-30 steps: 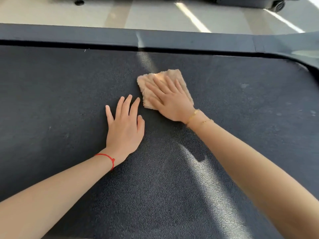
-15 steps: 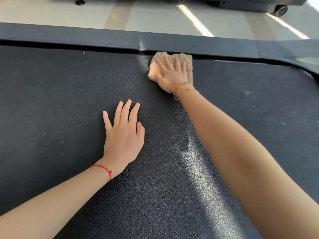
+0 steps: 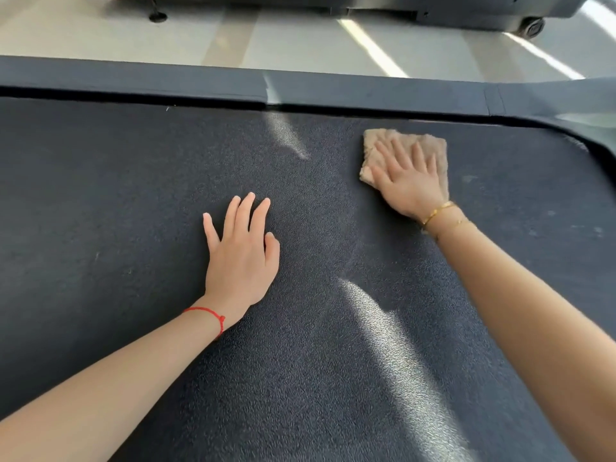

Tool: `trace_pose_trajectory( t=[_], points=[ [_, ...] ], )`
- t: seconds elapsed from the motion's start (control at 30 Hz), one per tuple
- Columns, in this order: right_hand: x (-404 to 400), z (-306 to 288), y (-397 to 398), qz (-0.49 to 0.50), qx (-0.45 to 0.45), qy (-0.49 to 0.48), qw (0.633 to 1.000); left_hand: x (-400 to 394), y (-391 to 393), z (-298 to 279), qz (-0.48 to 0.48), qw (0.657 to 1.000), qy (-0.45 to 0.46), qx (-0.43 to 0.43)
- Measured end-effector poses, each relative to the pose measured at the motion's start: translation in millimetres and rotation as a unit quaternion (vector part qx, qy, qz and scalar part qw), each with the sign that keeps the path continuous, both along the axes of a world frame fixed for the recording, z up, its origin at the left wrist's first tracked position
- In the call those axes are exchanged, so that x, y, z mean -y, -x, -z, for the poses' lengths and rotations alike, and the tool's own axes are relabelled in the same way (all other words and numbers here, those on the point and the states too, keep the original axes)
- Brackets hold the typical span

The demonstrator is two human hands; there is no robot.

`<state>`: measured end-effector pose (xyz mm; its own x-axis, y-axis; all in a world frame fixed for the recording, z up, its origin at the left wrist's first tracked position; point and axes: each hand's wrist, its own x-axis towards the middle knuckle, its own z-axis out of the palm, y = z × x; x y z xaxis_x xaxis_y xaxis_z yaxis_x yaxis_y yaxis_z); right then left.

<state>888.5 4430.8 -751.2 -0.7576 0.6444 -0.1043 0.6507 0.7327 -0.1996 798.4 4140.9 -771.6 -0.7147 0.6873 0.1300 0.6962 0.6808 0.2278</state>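
Head view: right hand [image 3: 408, 183] is pressing flat, fingers straight, on the tan cloth [image 3: 433, 146], hiding its middle, near the dark textured surface's [image 3: 133, 195] far edge. Left hand [image 3: 241, 255] is lying released, flat.

one view only, worn on the head. looks forward and steeply down across the black textured surface [image 3: 133, 195], near enough to catch both forearms at the bottom corners. wide-angle, bending the raised rim [image 3: 200, 85] along the far edge of that surface. takes in the left hand [image 3: 240, 258] near the surface's middle and the right hand [image 3: 408, 185] toward its far right corner. beyond the surface, a strip of pale floor [image 3: 300, 38] and perhaps the base of a machine [image 3: 433, 5], cut by the top border.
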Motion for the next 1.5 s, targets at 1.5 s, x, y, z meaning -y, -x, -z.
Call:
trace_pose_trajectory(
  t=[1.5],
  points=[
    [202.2,2.6,-175.5,-0.236,-0.054,-0.032,0.97,2.5,-5.1,-4.9,0.004,1.0,-0.023,0.001]
  ],
)
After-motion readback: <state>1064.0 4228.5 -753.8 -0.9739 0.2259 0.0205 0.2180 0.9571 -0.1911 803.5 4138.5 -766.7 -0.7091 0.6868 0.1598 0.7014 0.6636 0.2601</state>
